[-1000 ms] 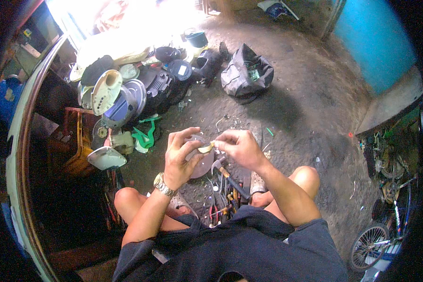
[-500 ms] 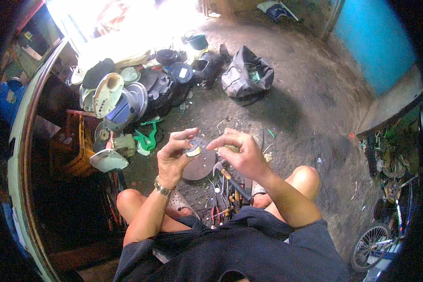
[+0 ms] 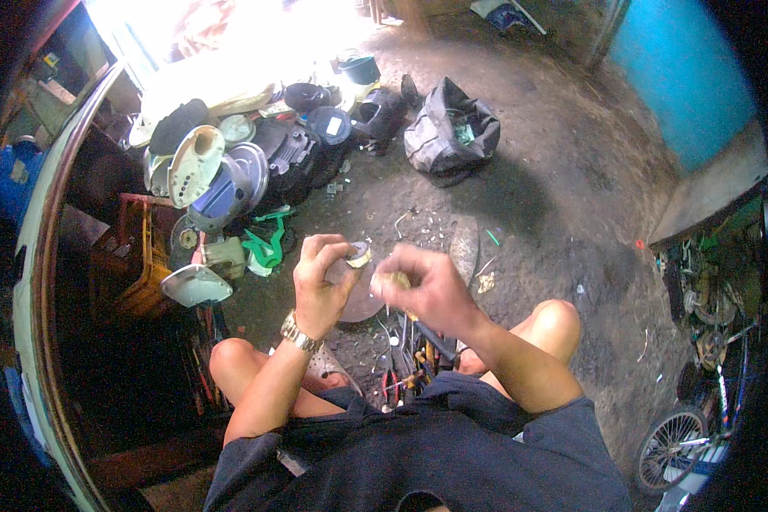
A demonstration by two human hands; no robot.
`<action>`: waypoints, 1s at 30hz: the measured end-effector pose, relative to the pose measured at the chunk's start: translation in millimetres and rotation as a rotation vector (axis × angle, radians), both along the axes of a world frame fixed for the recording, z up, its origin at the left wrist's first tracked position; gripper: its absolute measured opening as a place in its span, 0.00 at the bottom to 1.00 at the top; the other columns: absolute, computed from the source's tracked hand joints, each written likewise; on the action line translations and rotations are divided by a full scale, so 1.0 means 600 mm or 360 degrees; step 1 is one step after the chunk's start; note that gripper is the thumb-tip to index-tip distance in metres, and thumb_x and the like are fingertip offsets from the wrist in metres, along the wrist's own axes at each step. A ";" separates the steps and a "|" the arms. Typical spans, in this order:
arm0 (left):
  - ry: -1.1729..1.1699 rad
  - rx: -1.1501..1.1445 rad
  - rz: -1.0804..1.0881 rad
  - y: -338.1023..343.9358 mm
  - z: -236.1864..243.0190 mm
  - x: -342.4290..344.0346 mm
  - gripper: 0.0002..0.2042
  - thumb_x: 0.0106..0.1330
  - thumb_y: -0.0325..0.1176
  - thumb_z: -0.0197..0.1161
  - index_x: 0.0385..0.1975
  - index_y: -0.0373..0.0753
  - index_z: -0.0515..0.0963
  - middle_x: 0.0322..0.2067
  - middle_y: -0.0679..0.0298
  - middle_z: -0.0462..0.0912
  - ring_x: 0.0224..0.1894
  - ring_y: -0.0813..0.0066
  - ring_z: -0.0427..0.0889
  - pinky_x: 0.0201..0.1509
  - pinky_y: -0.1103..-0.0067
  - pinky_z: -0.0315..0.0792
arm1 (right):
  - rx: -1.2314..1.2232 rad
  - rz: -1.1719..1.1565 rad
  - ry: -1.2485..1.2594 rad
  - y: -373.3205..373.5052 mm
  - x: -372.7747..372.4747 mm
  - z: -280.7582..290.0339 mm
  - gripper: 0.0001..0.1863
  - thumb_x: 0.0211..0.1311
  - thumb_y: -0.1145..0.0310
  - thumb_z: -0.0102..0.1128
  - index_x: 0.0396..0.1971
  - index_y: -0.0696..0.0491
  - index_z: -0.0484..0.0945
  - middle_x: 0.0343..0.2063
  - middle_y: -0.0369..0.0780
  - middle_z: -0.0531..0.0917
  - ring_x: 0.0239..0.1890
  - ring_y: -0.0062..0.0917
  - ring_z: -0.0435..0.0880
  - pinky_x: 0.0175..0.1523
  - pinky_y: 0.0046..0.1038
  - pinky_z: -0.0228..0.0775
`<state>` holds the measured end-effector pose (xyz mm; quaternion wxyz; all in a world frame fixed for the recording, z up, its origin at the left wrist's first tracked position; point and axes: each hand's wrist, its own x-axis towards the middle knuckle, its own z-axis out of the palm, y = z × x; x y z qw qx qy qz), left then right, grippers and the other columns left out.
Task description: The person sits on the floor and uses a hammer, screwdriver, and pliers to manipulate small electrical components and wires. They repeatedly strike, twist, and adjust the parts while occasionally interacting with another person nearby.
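My left hand [image 3: 320, 286], with a metal watch [image 3: 299, 332] at its wrist, pinches a small round grey-and-cream piece [image 3: 360, 255] like a little spool between thumb and fingers. Close beside it on the right, my right hand [image 3: 435, 290] is curled and smeared by motion. A yellowish object [image 3: 395, 280] shows within its fingers, too blurred to name. The two hands are apart. Below them a flat round disc [image 3: 363, 307] lies on the ground, partly covered by my hands. Hand tools, among them red-handled pliers [image 3: 390, 381], lie between my feet.
A heap of plastic parts and lids [image 3: 246, 175] stands ahead on the left, with a green plastic piece [image 3: 266, 246] at its near side. A black bag [image 3: 452, 141] sits ahead. A yellow crate [image 3: 145, 269] is at left, and a bicycle wheel [image 3: 674, 448] at lower right.
My right hand has turned, curled and dropped slightly to the left. My left hand has tilted and shifted a little right and up, still pinching the round piece.
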<state>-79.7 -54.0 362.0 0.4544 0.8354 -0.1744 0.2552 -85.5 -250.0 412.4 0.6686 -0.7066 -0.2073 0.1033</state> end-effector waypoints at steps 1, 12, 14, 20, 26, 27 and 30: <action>-0.0022 0.0013 0.0036 0.008 -0.008 0.010 0.14 0.49 0.20 0.70 0.37 0.36 0.79 0.40 0.57 0.81 0.45 0.61 0.81 0.47 0.72 0.76 | -0.0007 0.0272 -0.0207 -0.006 -0.006 0.019 0.06 0.57 0.73 0.69 0.30 0.59 0.82 0.26 0.35 0.80 0.31 0.14 0.78 0.34 0.22 0.68; -0.0095 -0.0011 -0.0036 0.000 -0.001 0.005 0.14 0.47 0.21 0.70 0.35 0.38 0.80 0.43 0.57 0.82 0.45 0.58 0.80 0.47 0.69 0.75 | 0.0100 -0.0128 0.0526 -0.012 0.027 -0.014 0.14 0.61 0.67 0.69 0.43 0.57 0.83 0.32 0.36 0.84 0.29 0.14 0.81 0.34 0.20 0.75; -0.0143 0.0078 -0.0048 -0.005 -0.001 0.004 0.14 0.47 0.21 0.69 0.35 0.39 0.80 0.43 0.57 0.82 0.46 0.58 0.79 0.47 0.68 0.75 | 0.0075 -0.0176 0.0509 -0.004 0.028 -0.028 0.14 0.60 0.67 0.69 0.43 0.57 0.83 0.32 0.35 0.84 0.29 0.13 0.81 0.34 0.20 0.74; -0.0234 0.0265 -0.0002 -0.006 0.007 0.000 0.14 0.46 0.22 0.69 0.35 0.39 0.80 0.42 0.57 0.79 0.43 0.57 0.78 0.45 0.67 0.74 | -0.0117 -0.0321 0.0219 0.006 0.025 -0.051 0.10 0.57 0.69 0.69 0.38 0.56 0.85 0.31 0.38 0.85 0.33 0.20 0.83 0.39 0.23 0.75; -0.0186 0.0260 0.0060 0.003 -0.002 -0.001 0.15 0.45 0.22 0.69 0.35 0.39 0.80 0.42 0.56 0.79 0.42 0.57 0.78 0.44 0.67 0.74 | -0.0127 -0.0042 -0.0074 0.014 0.020 -0.046 0.08 0.56 0.69 0.67 0.33 0.58 0.83 0.31 0.39 0.86 0.35 0.22 0.84 0.41 0.26 0.75; -0.0196 0.0254 0.0068 0.005 -0.001 0.001 0.15 0.45 0.22 0.69 0.35 0.39 0.80 0.42 0.56 0.80 0.42 0.57 0.78 0.44 0.67 0.74 | -0.0146 0.0051 -0.0292 0.016 0.019 -0.050 0.09 0.56 0.69 0.66 0.31 0.59 0.82 0.30 0.40 0.85 0.34 0.23 0.84 0.42 0.27 0.75; -0.0175 0.0061 0.0047 0.006 0.004 0.007 0.15 0.45 0.20 0.69 0.36 0.38 0.80 0.42 0.58 0.82 0.43 0.58 0.80 0.46 0.68 0.75 | -0.0218 0.0088 -0.0169 0.011 0.013 -0.034 0.08 0.56 0.69 0.67 0.32 0.58 0.82 0.30 0.39 0.85 0.32 0.22 0.83 0.39 0.26 0.75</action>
